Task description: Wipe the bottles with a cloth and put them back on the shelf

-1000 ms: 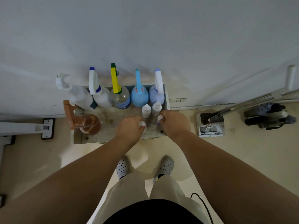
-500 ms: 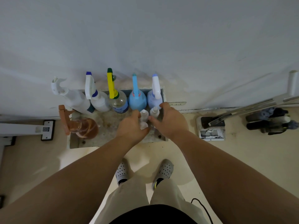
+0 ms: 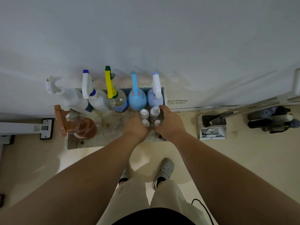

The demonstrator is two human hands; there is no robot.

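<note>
Several small white-capped bottles (image 3: 144, 113) stand clustered at the right of a low stained shelf (image 3: 110, 129). My left hand (image 3: 136, 128) grips the front left small bottle (image 3: 145, 122). My right hand (image 3: 169, 122) curls round the right side of the cluster, its fingertips reaching the back right small bottle (image 3: 154, 111). Behind them, along the wall, stands a row of spray bottles: two white (image 3: 71, 98), a clear one with a yellow trigger (image 3: 118, 101), a blue one (image 3: 137, 101) and a lilac one (image 3: 153, 99). A brown spray bottle (image 3: 82, 127) sits front left. No cloth is in view.
The shelf sits on the floor against a white wall. To its right lie a dustpan with brush (image 3: 211, 127), long metal handles (image 3: 259, 104) and dark mop parts (image 3: 272, 122). A white bar (image 3: 21, 127) lies at left. My feet in grey clogs (image 3: 164, 171) stand below the shelf.
Both hands moved back toward the wall, each carrying a small bottle, and brought them up against the two small bottles behind. The camera also shifted slightly.
</note>
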